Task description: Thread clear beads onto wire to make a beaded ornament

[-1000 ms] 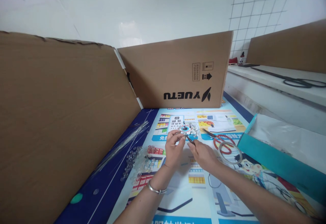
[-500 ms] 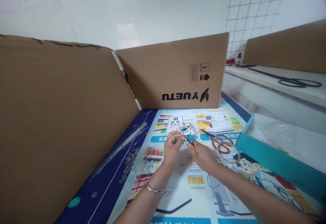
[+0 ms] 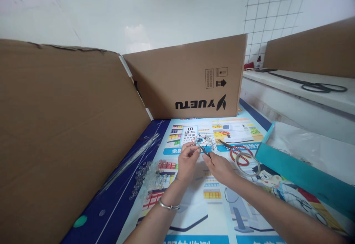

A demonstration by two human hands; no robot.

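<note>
My left hand [image 3: 189, 160] is closed in a pinch, and whatever lies between its fingertips is too small to make out. Beside it, my right hand [image 3: 219, 165] grips a slim dark tool [image 3: 204, 151], like tweezers or narrow pliers; its exact kind is unclear. The tool's tip points up and left, at the left fingertips. Just beyond both hands lies a small pile of clear and black bits [image 3: 208, 142] on the printed mat [image 3: 191, 207]. Left of my left hand, many clear round beads [image 3: 148, 177] are spread out.
Red-handled scissors [image 3: 240, 154] and a roll of pale wire or tape [image 3: 247, 163] lie right of my hands. A teal box [image 3: 294, 173] stands further right. Thin wires [image 3: 133, 159] lie at left. Cardboard panels [image 3: 188, 81] wall the back and left; large black scissors [image 3: 310, 83] rest on a ledge.
The whole view has shifted slightly. Both hands keep nearly the same pose, the tool's tip still at the left fingertips.
</note>
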